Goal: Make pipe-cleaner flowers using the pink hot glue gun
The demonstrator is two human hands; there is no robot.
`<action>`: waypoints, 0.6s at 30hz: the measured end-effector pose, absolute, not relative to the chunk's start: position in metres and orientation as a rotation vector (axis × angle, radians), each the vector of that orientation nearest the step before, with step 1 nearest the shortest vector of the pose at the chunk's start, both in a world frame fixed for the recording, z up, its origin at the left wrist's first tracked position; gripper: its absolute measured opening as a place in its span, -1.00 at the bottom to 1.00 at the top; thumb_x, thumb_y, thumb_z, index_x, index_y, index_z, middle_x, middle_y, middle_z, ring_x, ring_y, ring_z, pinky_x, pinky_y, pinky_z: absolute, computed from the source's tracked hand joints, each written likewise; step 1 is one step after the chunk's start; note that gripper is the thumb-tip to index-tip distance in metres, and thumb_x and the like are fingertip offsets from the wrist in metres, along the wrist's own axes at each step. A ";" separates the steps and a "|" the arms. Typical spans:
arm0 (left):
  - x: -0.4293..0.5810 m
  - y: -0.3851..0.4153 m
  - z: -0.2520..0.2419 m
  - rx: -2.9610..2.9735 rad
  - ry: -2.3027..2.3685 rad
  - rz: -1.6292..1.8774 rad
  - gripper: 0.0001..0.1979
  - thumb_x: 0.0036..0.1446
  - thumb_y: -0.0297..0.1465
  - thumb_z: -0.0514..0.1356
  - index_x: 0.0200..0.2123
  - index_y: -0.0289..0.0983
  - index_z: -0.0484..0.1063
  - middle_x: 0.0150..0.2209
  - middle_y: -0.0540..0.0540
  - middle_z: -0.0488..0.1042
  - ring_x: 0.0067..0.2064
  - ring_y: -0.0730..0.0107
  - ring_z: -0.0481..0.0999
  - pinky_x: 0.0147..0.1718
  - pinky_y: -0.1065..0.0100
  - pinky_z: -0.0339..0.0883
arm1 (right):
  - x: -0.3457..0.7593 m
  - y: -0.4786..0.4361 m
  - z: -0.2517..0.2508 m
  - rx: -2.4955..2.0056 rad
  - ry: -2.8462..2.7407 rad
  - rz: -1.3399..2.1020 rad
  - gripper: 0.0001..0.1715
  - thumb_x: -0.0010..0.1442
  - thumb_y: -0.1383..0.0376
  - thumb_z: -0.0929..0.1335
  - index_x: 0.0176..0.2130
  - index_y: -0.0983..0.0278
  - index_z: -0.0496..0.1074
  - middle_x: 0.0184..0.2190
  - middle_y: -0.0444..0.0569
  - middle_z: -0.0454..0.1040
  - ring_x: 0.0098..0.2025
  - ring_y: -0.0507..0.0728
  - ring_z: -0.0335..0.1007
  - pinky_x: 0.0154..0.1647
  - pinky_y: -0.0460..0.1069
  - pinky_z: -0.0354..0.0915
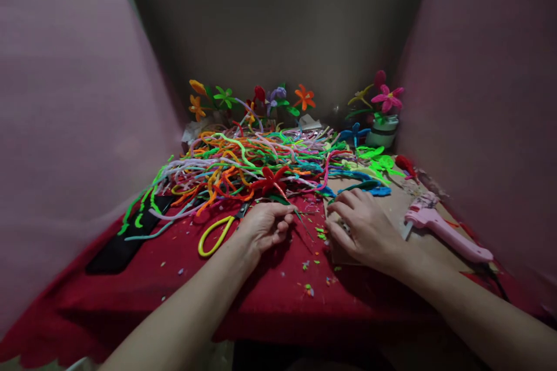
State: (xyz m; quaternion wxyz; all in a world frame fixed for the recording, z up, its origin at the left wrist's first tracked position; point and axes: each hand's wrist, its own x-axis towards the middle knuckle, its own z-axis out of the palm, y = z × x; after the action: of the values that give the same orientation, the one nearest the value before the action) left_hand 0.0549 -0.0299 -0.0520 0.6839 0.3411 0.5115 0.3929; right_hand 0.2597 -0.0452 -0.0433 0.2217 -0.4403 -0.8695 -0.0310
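My left hand (268,225) pinches the stem of a red pipe-cleaner flower (270,181) between thumb and forefinger. The flower's petals point away from me and its thin stem slants down to the right. Beside that wrist lie yellow-handled scissors (216,236), their blades partly hidden. At the left edge of a cardboard piece (394,211), my right hand (359,226) is curled with its knuckles up. Something small shows between its fingers, too covered to name. To its right, a pink glue gun (448,232) rests on the cardboard.
A heap of coloured pipe cleaners (243,156) covers the table's back. Behind it stand finished flowers (304,97) and a pale jar (383,130) holding a pink one. A black phone (126,243) lies left. Fuzzy scraps dot the red cloth (195,295). Pink panels (65,98) flank both sides.
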 end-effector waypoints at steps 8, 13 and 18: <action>0.087 -0.070 -0.039 0.849 1.088 1.196 -0.74 -0.01 -0.29 0.20 -0.59 -0.30 0.24 -0.70 0.10 0.29 -0.78 0.67 0.10 -0.85 0.57 -0.04 | 0.241 -0.056 -0.032 -1.129 -2.057 0.893 -0.80 0.10 0.21 0.32 -0.26 0.26 0.42 -0.45 -0.10 0.46 -0.45 0.03 0.32 -0.45 -0.09 0.20; 0.093 -0.074 -0.033 0.921 1.156 1.332 -0.71 -0.04 -0.29 0.23 -0.61 -0.30 0.21 -0.73 0.11 0.27 -0.78 0.68 0.10 -0.83 0.58 -0.08 | 0.232 -0.060 -0.039 -1.133 -1.904 0.832 -0.83 0.04 0.20 0.37 -0.38 0.26 0.42 -0.52 -0.12 0.42 -0.49 0.03 0.26 -0.48 -0.08 0.16; 0.093 -0.073 -0.023 0.922 1.107 1.299 -0.69 -0.06 -0.33 0.25 -0.65 -0.29 0.17 -0.77 0.14 0.19 -0.79 0.71 0.02 -0.83 0.58 -0.16 | 0.232 -0.060 -0.034 -1.074 -1.618 1.253 -0.83 0.03 0.29 0.36 -0.54 0.30 0.42 -0.65 -0.16 0.34 -0.58 -0.03 0.19 -0.53 -0.10 0.13</action>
State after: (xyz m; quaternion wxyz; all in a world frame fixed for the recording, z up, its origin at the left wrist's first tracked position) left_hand 0.0928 -0.0731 -0.0234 0.5652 0.3919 0.4709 0.5525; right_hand 0.2319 -0.0600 -0.0340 0.4033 -0.4252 -0.6406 0.4961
